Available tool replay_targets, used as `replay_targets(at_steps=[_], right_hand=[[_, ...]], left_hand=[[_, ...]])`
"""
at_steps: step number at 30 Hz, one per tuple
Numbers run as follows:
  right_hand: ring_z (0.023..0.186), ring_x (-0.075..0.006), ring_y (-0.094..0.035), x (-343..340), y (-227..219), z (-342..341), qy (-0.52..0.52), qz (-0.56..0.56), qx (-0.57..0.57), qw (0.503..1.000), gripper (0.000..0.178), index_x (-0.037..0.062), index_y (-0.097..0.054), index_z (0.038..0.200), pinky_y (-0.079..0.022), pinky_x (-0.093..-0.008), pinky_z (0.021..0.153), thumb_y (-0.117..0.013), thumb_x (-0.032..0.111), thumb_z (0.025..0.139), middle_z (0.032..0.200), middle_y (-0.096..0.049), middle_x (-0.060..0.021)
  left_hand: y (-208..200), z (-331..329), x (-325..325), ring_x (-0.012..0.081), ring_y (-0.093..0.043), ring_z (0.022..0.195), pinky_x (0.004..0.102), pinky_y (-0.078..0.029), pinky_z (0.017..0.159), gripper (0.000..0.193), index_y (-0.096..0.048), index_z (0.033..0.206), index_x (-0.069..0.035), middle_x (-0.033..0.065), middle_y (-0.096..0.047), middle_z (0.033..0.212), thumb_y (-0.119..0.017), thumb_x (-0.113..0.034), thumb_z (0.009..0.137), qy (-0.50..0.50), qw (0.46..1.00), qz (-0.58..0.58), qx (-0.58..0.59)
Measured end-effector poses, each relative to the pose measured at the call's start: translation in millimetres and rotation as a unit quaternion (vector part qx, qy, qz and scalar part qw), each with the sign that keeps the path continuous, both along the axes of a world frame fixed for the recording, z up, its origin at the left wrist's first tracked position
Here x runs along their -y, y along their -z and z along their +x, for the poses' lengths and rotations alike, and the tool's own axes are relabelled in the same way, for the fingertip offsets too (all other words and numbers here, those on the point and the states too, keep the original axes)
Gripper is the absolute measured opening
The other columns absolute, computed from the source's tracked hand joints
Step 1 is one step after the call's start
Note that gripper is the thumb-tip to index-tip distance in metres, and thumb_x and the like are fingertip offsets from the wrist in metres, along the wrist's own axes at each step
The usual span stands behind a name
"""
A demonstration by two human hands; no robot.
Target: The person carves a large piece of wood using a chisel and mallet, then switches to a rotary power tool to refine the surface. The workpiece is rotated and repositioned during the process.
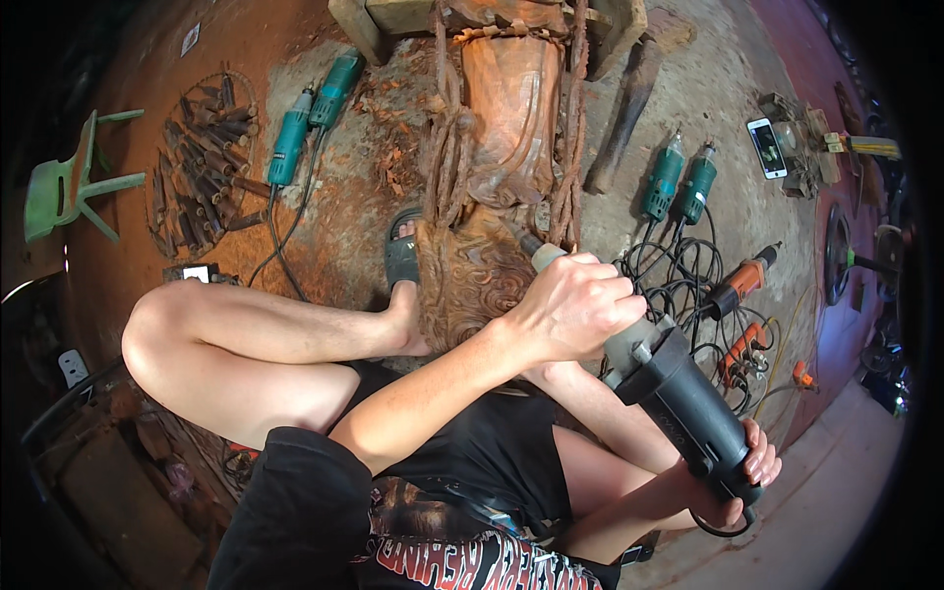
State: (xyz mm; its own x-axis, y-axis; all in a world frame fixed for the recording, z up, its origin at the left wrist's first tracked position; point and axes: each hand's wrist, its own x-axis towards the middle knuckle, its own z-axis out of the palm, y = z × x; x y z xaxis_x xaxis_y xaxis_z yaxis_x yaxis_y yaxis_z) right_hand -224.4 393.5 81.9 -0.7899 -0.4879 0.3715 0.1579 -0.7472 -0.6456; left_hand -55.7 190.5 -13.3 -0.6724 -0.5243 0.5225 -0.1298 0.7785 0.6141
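1. A person sits on the floor, hands apart along one black-and-grey cylindrical power tool (688, 413) – the left hand (578, 303) wrapped around its grey neck, the right hand (757, 462) clasping the rear of its black body.

2. The tool's narrow tip angles toward the wavy-carved brown wooden block (477, 280), which lies in front of the person's lap; whether the tip touches it is unclear from this angle.

3. Good shaping here probably calls for a firm guiding left hand, a steady right hand at the back and light passes along the carved waves.

4. A foot in a black open-toed sandal (401, 254) rests just beside the block – a likely hazard should the tip skid.

5. At right, two teal rotary tools (680, 179), tangled black cables (677, 270) and an orange-and-black power tool (744, 281) crowd the floor near the working tool, where a cord could snag.

6. Farther off are a white-framed phone (767, 147), a pile of dark wooden-handled tools (205, 157) and a green plastic chair (67, 197).
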Motion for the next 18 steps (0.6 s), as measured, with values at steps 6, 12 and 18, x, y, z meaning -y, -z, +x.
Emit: replay_targets(at_steps=[6,12,18], right_hand=[[0.078,-0.0130,-0.054,21.1,5.5,5.8,0.001,0.008,-0.009,1.000,0.042,0.0151,-0.046,0.090,-0.037,-0.0324,0.095,-0.075,0.015,0.059,0.079,-0.050,0.0030],[0.081,-0.0148,-0.055,27.2,13.1,6.1,-0.012,0.006,-0.011,1.000,0.041,0.0139,-0.044,0.089,-0.036,-0.0370,0.102,-0.072,0.017,0.059,0.083,-0.050,0.0004],[0.083,-0.0169,-0.054,32.7,16.1,1.8,-0.030,0.028,-0.008,0.999,0.041,0.0134,-0.044,0.090,-0.035,-0.0385,0.104,-0.072,0.017,0.059,0.083,-0.050,-0.0009]], left_hand=[[15.2,2.4,13.8,0.0199,-0.060,0.066,0.0343,-0.047,0.058,0.018,-0.054,0.069,-0.012,0.0002,-0.052,0.065,-0.071,-0.013,0.062,-0.004,1.000,0.012,0.002],[18.3,7.4,21.5,0.0208,-0.060,0.066,0.0351,-0.048,0.058,0.021,-0.053,0.069,-0.012,0.0004,-0.052,0.066,-0.072,-0.014,0.060,-0.007,1.000,0.017,0.007],[22.3,11.7,25.1,0.0215,-0.062,0.068,0.0355,-0.049,0.059,0.025,-0.053,0.069,-0.012,0.0009,-0.053,0.067,-0.074,-0.014,0.055,-0.016,0.999,0.026,0.014]])
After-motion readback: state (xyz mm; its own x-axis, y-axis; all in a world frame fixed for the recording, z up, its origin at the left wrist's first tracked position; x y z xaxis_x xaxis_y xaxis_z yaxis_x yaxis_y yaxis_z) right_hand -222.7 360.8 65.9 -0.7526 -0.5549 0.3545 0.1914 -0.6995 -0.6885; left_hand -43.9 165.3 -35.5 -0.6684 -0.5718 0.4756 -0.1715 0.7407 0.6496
